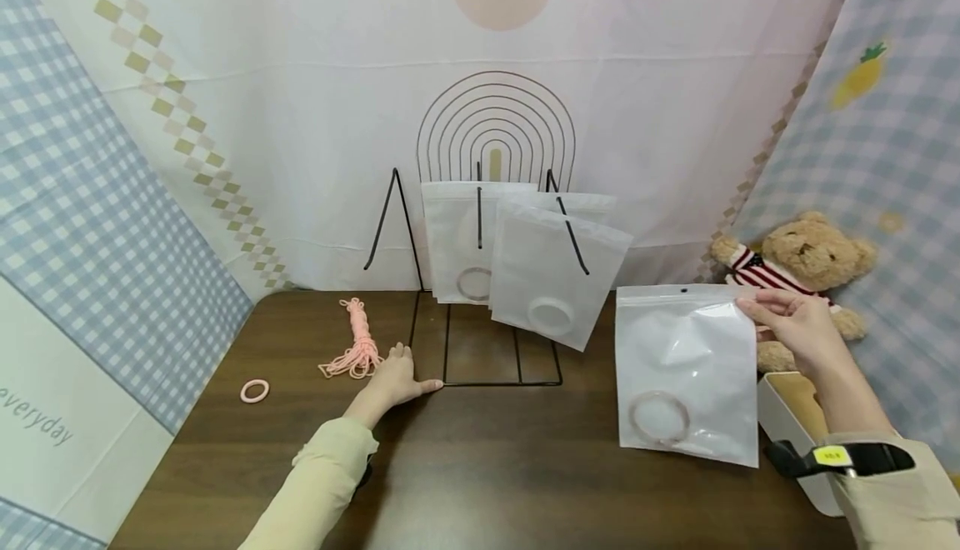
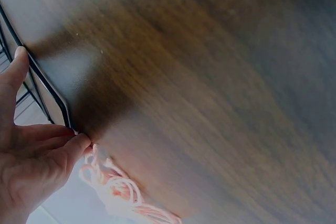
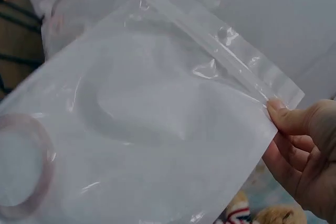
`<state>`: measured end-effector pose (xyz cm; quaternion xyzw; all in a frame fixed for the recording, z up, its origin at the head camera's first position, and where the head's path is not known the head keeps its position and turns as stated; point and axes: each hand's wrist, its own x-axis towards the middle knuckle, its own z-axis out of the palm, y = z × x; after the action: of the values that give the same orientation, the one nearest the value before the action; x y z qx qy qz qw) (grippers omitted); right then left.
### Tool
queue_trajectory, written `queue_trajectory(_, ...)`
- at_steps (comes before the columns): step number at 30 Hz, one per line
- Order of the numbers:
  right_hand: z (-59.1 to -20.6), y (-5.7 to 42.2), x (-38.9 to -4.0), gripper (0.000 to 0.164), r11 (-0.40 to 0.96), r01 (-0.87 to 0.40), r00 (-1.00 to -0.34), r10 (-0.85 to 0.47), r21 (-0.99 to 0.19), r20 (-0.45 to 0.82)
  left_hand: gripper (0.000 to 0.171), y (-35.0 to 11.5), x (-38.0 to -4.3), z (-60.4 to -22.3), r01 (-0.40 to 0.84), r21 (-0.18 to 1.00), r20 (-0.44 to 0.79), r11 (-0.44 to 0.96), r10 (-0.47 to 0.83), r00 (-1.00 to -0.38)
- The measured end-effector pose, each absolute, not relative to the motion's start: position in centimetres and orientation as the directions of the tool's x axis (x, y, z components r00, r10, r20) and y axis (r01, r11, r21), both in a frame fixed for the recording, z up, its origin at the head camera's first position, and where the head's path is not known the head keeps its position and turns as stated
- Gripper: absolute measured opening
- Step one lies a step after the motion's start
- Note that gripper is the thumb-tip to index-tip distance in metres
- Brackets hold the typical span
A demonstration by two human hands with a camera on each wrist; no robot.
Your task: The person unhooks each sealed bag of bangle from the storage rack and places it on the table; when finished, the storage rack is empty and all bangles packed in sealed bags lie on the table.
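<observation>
In the head view my right hand pinches the upper right corner of a white zip bag between thumb and fingers. A pale pink ring shows through the bag near its bottom; the hang hole is at the top. My left hand rests at the front left corner of a black wire display rack, thumb on the front bar and fingers on the side bar. Several similar bags hang on the rack's prongs, the front bag tilted. The right wrist view shows the held bag close up.
Left of the rack lie a bundle of pink cord and a pink ring on the brown table. At the right a teddy bear sits behind a white box, partly hidden by my right arm.
</observation>
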<state>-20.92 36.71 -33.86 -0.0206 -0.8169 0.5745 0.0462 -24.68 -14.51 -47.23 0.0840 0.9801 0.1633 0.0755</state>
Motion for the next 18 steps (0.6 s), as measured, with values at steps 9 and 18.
queue_trajectory(9,-37.0,36.7,-27.5,0.059,0.607,0.078,-0.993,0.113,-0.791,-0.011,0.096,-14.3,-25.0,-47.5,0.126,0.316,-0.119,0.940,0.171,-0.978)
queue_trajectory(18,-40.8,34.4,-32.2,0.046,0.755,0.008,-0.996,0.062,-0.656,0.059,0.096,-14.2,-25.0,-47.6,0.103,0.317,-0.113,0.943,0.145,-0.983)
